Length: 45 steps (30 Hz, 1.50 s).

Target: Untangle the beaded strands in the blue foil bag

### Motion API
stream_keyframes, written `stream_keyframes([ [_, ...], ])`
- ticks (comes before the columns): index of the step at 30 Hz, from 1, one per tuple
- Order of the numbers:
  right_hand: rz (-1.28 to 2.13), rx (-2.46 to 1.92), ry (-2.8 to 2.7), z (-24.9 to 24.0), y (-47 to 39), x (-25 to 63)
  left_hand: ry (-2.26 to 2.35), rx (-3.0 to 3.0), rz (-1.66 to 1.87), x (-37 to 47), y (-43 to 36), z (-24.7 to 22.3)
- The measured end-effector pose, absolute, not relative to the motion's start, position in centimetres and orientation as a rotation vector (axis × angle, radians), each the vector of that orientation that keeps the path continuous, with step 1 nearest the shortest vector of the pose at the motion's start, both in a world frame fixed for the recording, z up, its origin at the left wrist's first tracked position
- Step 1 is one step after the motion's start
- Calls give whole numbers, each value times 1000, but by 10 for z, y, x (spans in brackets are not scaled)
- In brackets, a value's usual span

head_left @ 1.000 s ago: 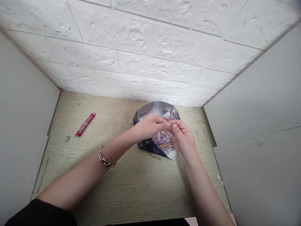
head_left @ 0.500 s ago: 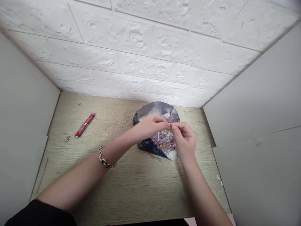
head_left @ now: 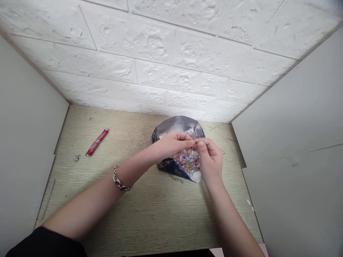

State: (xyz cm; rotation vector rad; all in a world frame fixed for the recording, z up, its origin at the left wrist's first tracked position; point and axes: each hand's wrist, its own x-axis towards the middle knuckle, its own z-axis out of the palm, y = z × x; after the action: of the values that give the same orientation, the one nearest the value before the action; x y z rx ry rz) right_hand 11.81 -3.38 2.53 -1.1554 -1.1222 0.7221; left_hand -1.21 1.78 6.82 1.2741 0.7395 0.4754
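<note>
My left hand (head_left: 175,144) and my right hand (head_left: 211,157) meet fingertip to fingertip over a foil-lined bag (head_left: 174,124). Both are closed in a pinch, thumb against forefinger. Whatever lies between the fingertips is too small to make out. Inside the bag is a heap of small mixed beads (head_left: 187,162), white, pink, red, yellow and purple, partly covered by my hands. The bag's outside is dark blue with a pale pattern, and its mouth is spread wide. A chain bracelet (head_left: 119,180) circles my left wrist.
A red tube-like packet (head_left: 97,142) lies on the wooden table (head_left: 134,221) at left, with small silvery pieces (head_left: 76,157) near it. Thin threads (head_left: 227,151) lie right of the bag. Grey panels (head_left: 289,142) stand at both sides, and a white brick-patterned wall (head_left: 155,76) at the back.
The fingers of my left hand have curled lower over the beads, and my right thumb has shifted slightly. Both hands stay together above the bag.
</note>
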Motion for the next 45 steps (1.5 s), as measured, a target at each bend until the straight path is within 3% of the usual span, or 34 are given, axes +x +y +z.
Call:
stream_keyframes([
  [14, 1234, -860, -757, 29, -31, 119, 734, 1276, 503, -11, 15, 74],
  [45, 1335, -802, -565, 27, -31, 113, 757, 1373, 512, -10, 13, 76],
])
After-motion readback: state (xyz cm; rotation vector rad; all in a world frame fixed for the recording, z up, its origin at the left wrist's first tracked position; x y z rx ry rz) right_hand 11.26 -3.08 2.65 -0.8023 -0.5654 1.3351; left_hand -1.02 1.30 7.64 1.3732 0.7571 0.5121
